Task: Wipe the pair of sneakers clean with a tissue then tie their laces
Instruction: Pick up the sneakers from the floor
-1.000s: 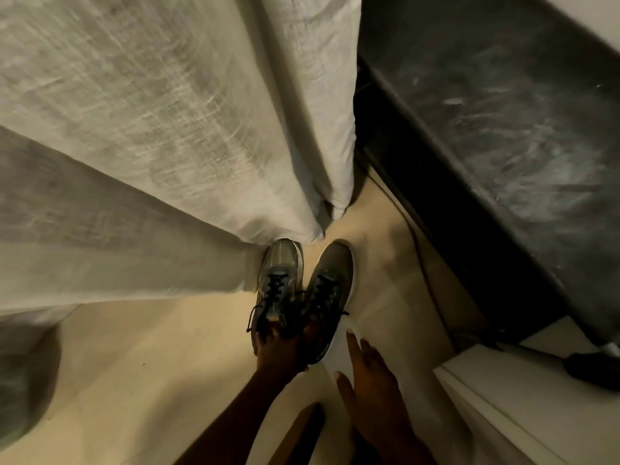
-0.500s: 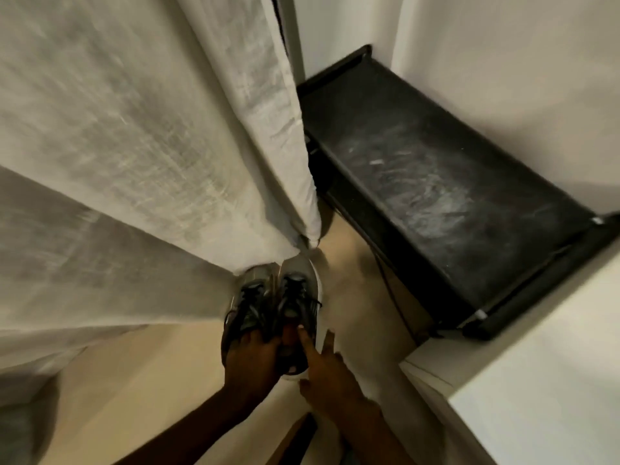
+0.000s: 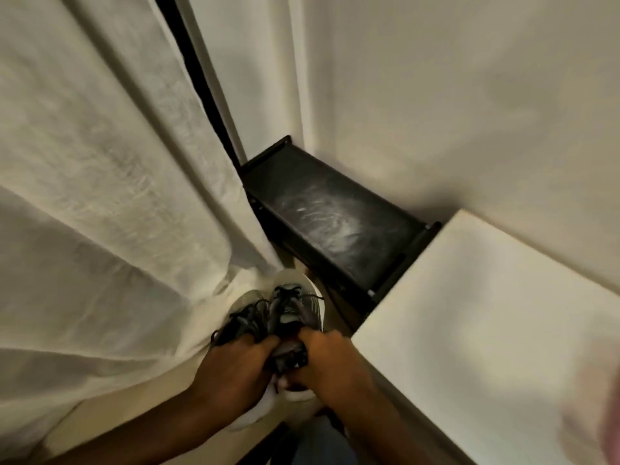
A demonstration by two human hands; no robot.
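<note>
Two grey sneakers with black laces and white soles are held side by side low in the head view, toes pointing away from me. My left hand [image 3: 235,370] grips the heel end of the left sneaker [image 3: 246,317]. My right hand [image 3: 330,364] grips the heel end of the right sneaker [image 3: 292,303], fingers curled over its collar. The toes sit against the hem of a white curtain [image 3: 117,213]. The laces hang loose. No tissue is visible.
A low black dusty shelf [image 3: 335,223] stands just right of the sneakers, against a white wall [image 3: 436,95]. A white cabinet top [image 3: 486,313] fills the right foreground. Beige floor [image 3: 110,414] shows at lower left, below the curtain.
My right hand has moved from hovering open beside the sneakers to gripping the right sneaker's heel. Both sneakers have come up off the floor and closer to me; the view has tilted upward.
</note>
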